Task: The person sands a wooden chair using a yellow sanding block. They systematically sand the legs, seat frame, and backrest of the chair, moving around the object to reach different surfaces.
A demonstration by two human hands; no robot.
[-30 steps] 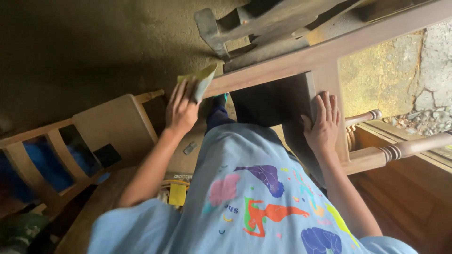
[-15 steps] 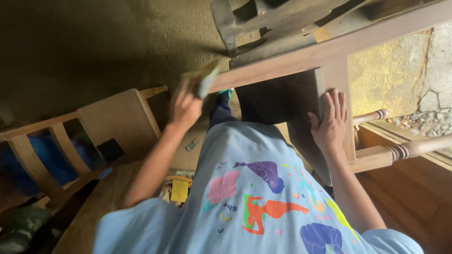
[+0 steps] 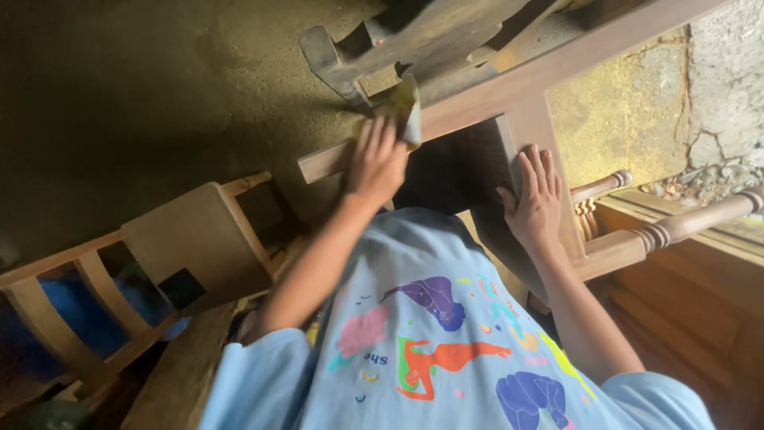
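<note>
We press our left hand (image 3: 376, 162) down on the sandpaper (image 3: 400, 107), fingers spread flat over the yellow sheet, pinning it against the rail (image 3: 509, 84) of the dark wooden frame. One corner of the sheet curls up past our fingertips, just below the rough grey timber (image 3: 398, 40) that lies across the far side of the rail. Our right hand (image 3: 535, 199) is fully open, gripping nothing, palm flat on the upright board (image 3: 532, 131) that drops from the rail, fingers pointing up toward it. Both hands sit near each other, the left one closer to the rail's free end. Beside the board, on the right, we see a turned spindle (image 3: 688, 224) and a shorter one (image 3: 601, 185) above it. Well left of the rail stands a pale slatted chair (image 3: 159, 255) on the dusty floor (image 3: 143, 95). Our blue printed shirt (image 3: 430, 334) fills the space below the rail.
</note>
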